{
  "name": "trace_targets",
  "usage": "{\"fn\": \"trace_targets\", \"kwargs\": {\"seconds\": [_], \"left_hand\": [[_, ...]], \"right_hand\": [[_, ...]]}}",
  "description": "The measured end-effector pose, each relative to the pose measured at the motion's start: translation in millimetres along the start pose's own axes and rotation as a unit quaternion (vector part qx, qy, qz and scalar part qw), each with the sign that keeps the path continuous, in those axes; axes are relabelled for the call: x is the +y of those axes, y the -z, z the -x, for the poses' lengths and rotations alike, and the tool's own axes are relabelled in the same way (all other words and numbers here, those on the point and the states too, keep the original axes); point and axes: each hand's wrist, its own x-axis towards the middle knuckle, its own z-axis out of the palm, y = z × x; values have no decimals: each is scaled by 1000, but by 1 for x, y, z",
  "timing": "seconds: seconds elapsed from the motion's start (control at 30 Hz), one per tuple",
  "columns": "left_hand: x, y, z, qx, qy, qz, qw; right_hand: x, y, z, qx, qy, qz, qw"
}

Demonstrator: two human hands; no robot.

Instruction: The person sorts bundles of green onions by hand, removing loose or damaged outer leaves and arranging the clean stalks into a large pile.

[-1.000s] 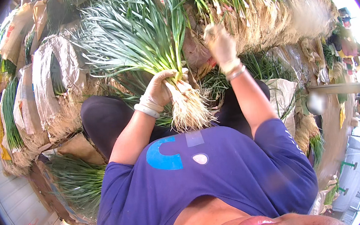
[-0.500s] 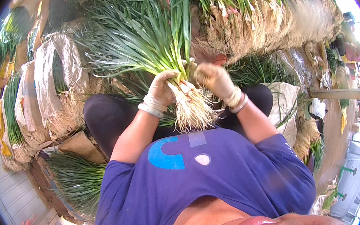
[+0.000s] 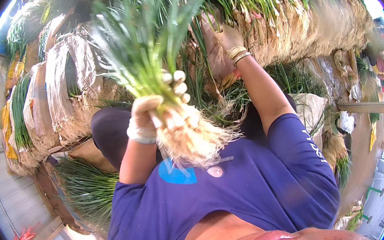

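My left hand (image 3: 153, 110), in a pale glove with a white band at the wrist, is closed round a bunch of green garlic (image 3: 180, 121). Its long flat leaves fan upward, blurred by motion, and the pale roots hang over my chest. Some gloved fingertips show at the right of the stems. My right hand (image 3: 230, 38), gloved too, reaches forward to the left end of the stacked green garlic (image 3: 279, 17). Its fingers are bent together beside thin stalks and a pinkish sack; what they hold, if anything, is hidden.
Loose green leaves (image 3: 227, 102) lie between my knees. Bundles wrapped in white sacking (image 3: 60, 73) stand at the left, and another leafy pile (image 3: 89, 184) lies by my left side. A pale sack (image 3: 310, 107) and a wooden bar (image 3: 371, 108) are at the right.
My right hand has left the bunch and moved forward to the stacked plants. My left hand has carried the bunch left and nearer my chest, tilting it.
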Motion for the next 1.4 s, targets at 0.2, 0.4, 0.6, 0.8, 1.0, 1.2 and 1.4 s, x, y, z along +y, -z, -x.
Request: {"fn": "trace_targets", "kwargs": {"seconds": [0.2, 0.4, 0.6, 0.8, 1.0, 1.2, 1.4], "left_hand": [[11, -3, 11, 28, -19, -23, 999], [-15, 50, -15, -1, 46, 132, 990], [-31, 56, -22, 75, 68, 50, 994], [-36, 56, -26, 15, 73, 53, 996], [-35, 57, -21, 18, 46, 83, 995], [-29, 38, -17, -5, 87, 219, 972], [8, -23, -5, -75, 72, 214, 971]], "right_hand": [[21, -5, 10, 114, 77, -260, 956], [-4, 30, 65, 11, 13, -469, 883], [-52, 36, 177, -50, 105, -519, 847], [-32, 41, 188, -170, 62, -557, 811], [87, 101, 179, -219, -8, -710, 669], [64, 70, 139, -115, 97, -112, 982], [-11, 8, 37, -47, 10, 85, 995]]}}
